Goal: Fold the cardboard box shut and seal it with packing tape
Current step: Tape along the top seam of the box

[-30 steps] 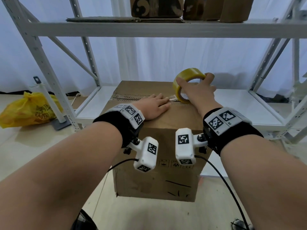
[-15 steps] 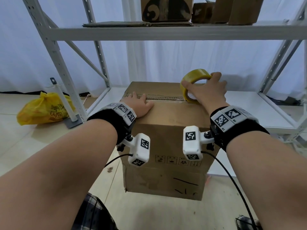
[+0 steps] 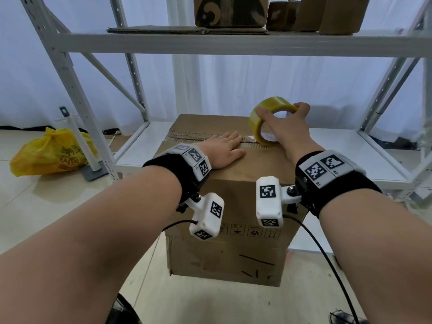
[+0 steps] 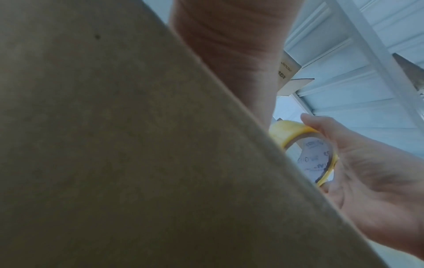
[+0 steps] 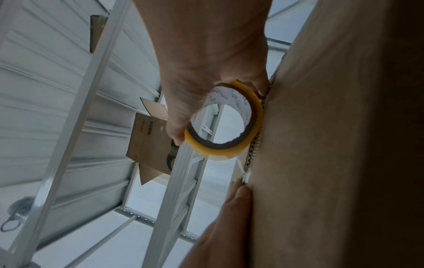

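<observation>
A crumpled yellow plastic bag (image 3: 52, 152) with unreadable dark print lies on the floor at left. The left hand (image 3: 224, 149), its grip released, presses flat on the closed brown corrugated cardboard box (image 3: 224, 249), printed with small handling symbols. The right hand (image 3: 284, 129) grasps a glossy yellow ring-shaped roll of packing tape (image 3: 268, 120), standing on edge on the box's seam.

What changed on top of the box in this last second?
The left hand slid left along the seam at first, then came back toward the tape roll; it lies flat on the box. The right hand kept its hold on the roll, standing on the seam.
</observation>
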`<state>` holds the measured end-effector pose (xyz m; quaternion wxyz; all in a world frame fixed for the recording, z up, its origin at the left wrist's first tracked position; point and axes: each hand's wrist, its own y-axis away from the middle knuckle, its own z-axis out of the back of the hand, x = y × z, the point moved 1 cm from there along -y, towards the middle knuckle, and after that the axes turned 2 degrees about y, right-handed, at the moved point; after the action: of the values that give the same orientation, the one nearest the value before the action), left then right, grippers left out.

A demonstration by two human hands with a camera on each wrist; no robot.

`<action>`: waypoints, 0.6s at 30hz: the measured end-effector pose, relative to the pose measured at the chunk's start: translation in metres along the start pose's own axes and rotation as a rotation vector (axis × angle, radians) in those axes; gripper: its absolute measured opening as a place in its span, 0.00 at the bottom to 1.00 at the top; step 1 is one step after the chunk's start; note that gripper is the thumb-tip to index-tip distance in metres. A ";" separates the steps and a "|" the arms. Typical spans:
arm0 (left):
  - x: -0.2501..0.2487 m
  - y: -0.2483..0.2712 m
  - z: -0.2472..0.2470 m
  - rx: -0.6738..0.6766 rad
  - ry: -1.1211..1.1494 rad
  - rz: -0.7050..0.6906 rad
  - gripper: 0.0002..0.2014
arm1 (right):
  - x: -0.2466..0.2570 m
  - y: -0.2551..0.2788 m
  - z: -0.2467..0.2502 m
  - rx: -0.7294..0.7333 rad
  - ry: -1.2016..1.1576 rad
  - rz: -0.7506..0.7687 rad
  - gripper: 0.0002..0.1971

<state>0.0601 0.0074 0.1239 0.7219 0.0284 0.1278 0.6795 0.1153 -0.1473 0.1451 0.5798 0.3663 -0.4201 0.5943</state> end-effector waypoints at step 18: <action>-0.002 0.006 0.002 -0.024 0.080 0.025 0.29 | 0.020 0.005 -0.008 -0.144 -0.031 0.068 0.43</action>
<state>0.0542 0.0063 0.1271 0.7078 -0.0060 0.1479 0.6908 0.1097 -0.1317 0.1605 0.5775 0.3182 -0.4829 0.5762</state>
